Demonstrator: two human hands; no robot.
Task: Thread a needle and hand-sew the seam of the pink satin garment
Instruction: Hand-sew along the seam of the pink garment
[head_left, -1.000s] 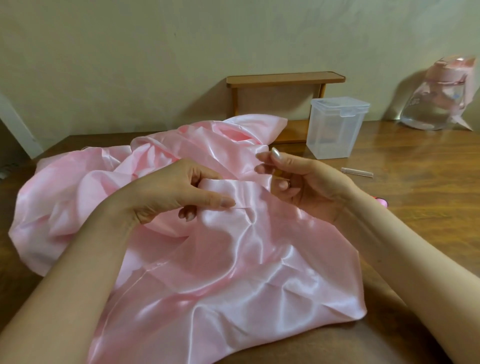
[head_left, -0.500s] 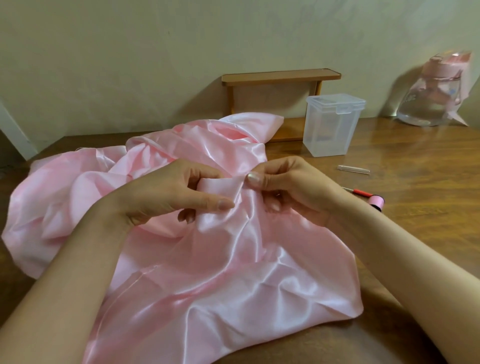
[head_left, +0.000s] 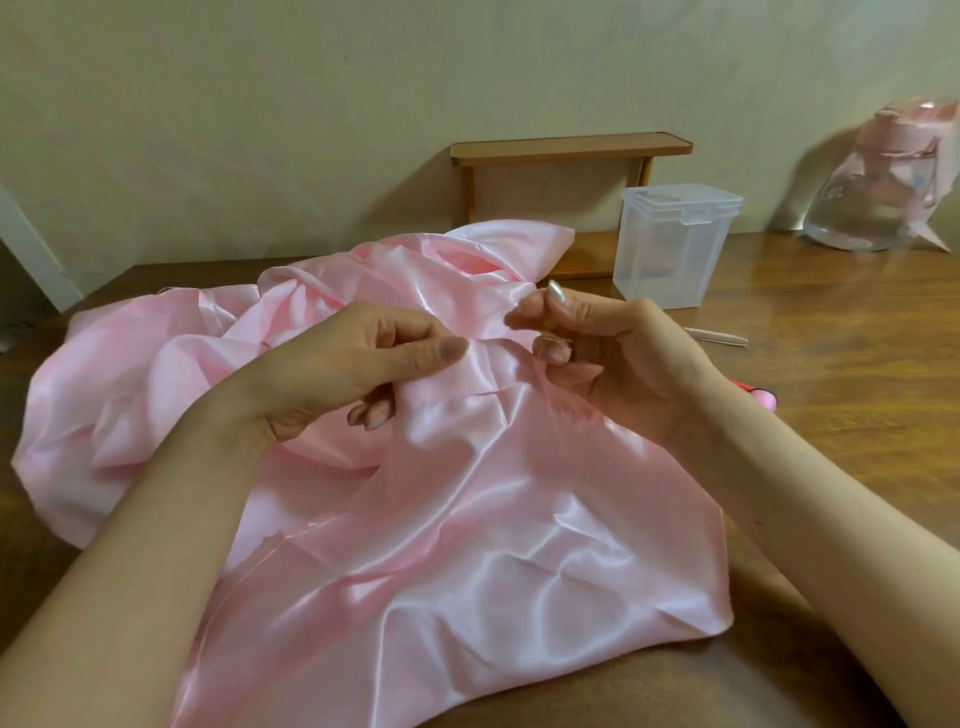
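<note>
Here, pink satin garment (head_left: 493, 545) fold pinched between left hand (head_left: 353, 364), right hand (head_left: 623, 358).

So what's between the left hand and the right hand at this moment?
In the head view, only a raised fold of the pink satin garment spans the gap between the left hand, which pinches it, and the right hand.
</note>
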